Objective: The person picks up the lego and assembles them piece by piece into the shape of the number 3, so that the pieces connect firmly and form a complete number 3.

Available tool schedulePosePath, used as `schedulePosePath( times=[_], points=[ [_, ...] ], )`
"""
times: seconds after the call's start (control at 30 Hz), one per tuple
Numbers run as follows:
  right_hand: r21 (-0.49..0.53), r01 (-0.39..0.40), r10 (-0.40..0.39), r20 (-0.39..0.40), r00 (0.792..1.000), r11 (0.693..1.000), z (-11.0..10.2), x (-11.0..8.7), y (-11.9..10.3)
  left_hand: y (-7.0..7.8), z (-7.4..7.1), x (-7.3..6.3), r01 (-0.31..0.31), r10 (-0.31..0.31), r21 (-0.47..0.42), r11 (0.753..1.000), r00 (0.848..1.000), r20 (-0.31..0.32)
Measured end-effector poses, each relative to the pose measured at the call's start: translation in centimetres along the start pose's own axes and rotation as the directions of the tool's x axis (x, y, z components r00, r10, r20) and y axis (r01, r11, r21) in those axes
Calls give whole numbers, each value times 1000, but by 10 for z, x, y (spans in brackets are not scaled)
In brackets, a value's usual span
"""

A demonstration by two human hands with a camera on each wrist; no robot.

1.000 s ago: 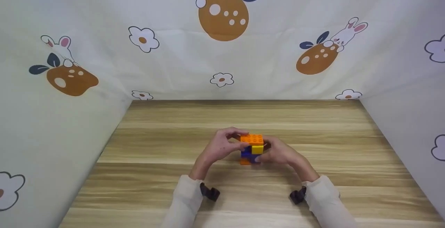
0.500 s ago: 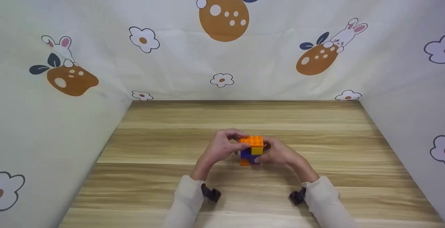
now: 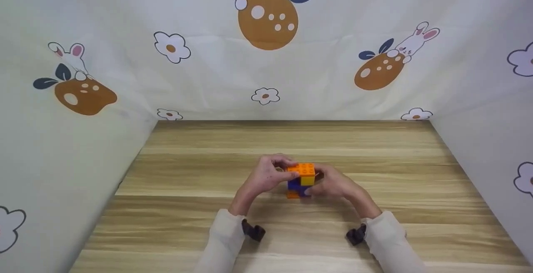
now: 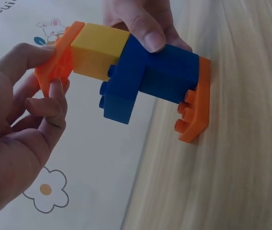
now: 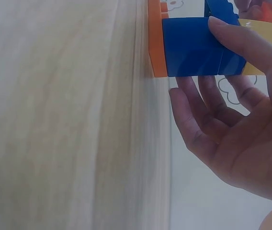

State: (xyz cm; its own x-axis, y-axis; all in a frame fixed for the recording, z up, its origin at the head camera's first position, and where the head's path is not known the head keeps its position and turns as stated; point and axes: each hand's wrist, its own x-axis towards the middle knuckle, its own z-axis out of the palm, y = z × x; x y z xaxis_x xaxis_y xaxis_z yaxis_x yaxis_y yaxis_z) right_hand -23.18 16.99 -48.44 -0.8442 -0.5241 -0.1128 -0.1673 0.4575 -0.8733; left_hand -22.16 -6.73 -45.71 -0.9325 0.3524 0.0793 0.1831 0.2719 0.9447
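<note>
Both hands are on a small stack of toy building bricks at mid-table. My left hand [image 3: 265,176] pinches the flat orange top brick [image 3: 306,169] between thumb and fingers. Under that plate sits a yellow brick [image 4: 100,50], its studs hidden. Below come two blue bricks [image 4: 169,72]; the upper one juts out sideways with bare studs. A flat orange brick [image 4: 200,105] forms the base, some of its studs uncovered. My right hand [image 3: 336,182] grips the blue bricks from the right, thumb [image 5: 236,38] across their near face and fingers behind.
The wood-grain table [image 3: 187,223] carries the stack. Pale cloth walls [image 3: 208,77] printed with rabbits, fruit and flowers enclose its back and sides. A black wrist mount [image 3: 254,231] sits at the left cuff and another black mount [image 3: 356,234] at the right.
The orange top brick and my left hand have come down very slightly since one second ago. My right hand keeps its grip in the same place.
</note>
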Motion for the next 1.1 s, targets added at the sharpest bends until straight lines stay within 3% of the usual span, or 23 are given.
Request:
schedulePosePath(
  times=[0.17, 0.87, 1.1],
  points=[
    [11, 27, -27, 12, 1000, 1000, 0, 1, 1, 0, 0, 0, -33, 33, 9, 999, 999, 3],
    [-20, 9, -9, 7, 1000, 1000, 2, 3, 0, 0, -5, 1, 10, -11, 22, 1000, 999, 31],
    [18, -2, 1, 16, 1000, 1000, 3, 2, 1, -2, -5, 0, -18, 17, 16, 1000, 999, 42]
  ],
)
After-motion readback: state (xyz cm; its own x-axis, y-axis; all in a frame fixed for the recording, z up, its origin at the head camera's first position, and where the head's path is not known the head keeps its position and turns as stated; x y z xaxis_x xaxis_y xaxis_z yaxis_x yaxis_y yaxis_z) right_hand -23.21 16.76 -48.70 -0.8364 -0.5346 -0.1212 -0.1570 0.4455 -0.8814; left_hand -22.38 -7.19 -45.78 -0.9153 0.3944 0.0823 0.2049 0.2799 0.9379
